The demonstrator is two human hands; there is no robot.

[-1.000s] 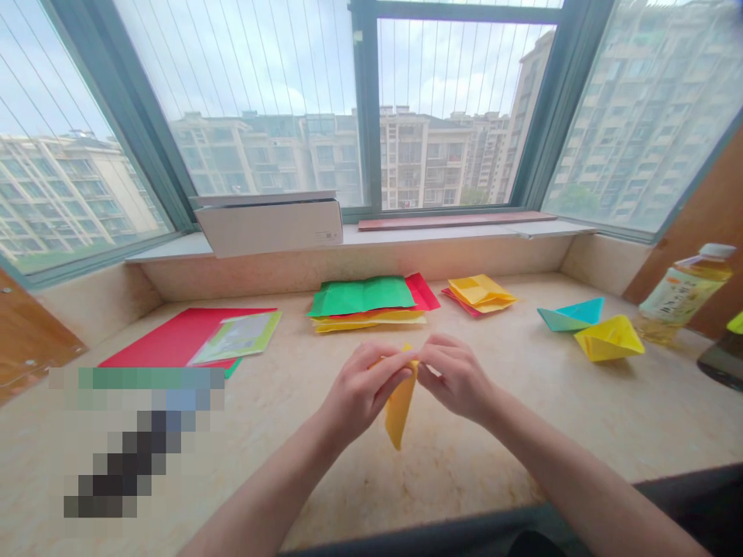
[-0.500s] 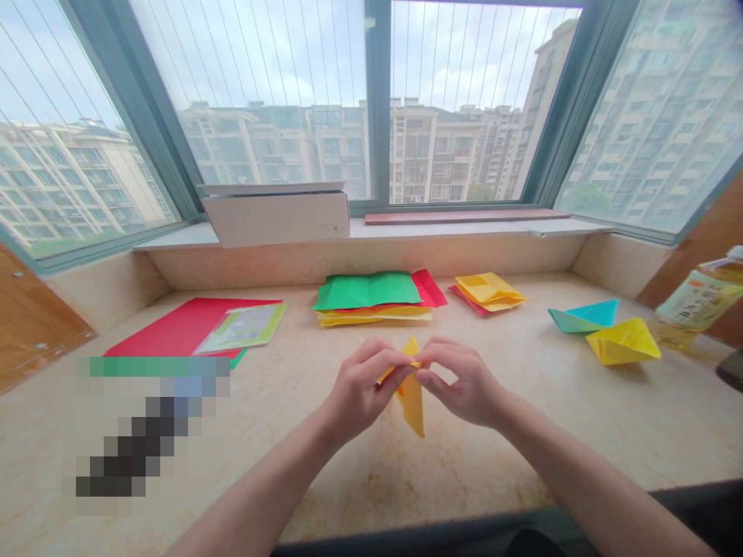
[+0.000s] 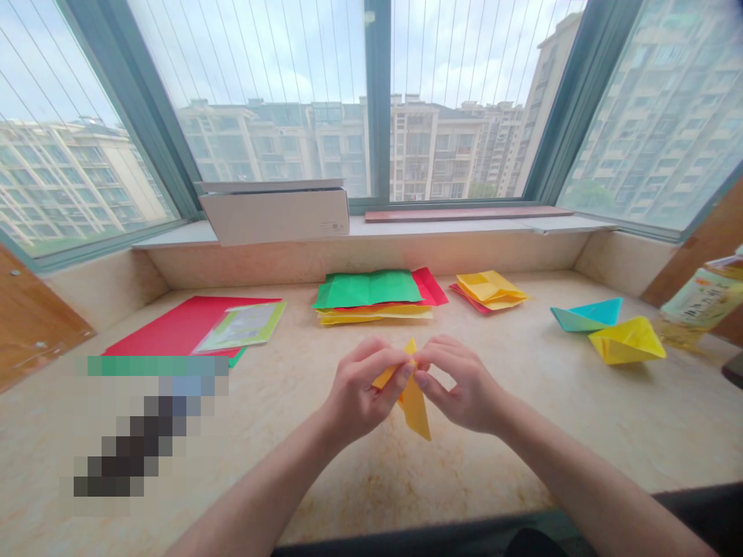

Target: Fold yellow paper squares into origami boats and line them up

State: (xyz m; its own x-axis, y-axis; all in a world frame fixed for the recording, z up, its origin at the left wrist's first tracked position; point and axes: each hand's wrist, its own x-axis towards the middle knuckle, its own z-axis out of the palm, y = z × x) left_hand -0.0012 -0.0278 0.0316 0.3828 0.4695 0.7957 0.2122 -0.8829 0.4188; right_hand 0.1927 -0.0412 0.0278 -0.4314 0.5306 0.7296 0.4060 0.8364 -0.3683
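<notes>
A folded yellow-orange paper [image 3: 415, 402] hangs between my two hands above the marble counter [image 3: 325, 480], its point aimed down and to the right. My left hand [image 3: 363, 391] pinches its upper left part with thumb and fingers closed. My right hand [image 3: 458, 383] pinches the upper right part, fingers curled. The top of the fold is hidden between my fingertips.
Behind my hands lies a stack of green, red and yellow sheets [image 3: 371, 294] and a smaller pile of folded yellow and red paper [image 3: 491, 290]. A teal paper boat [image 3: 586, 316] and a yellow paper boat [image 3: 627, 342] sit right, near a bottle [image 3: 700, 305]. Red sheets [image 3: 186, 329] lie left; a white box [image 3: 275, 213] stands on the sill.
The hanging point of the yellow paper has swung from lower left to lower right. My hands stayed together, shifting slightly on the fold.
</notes>
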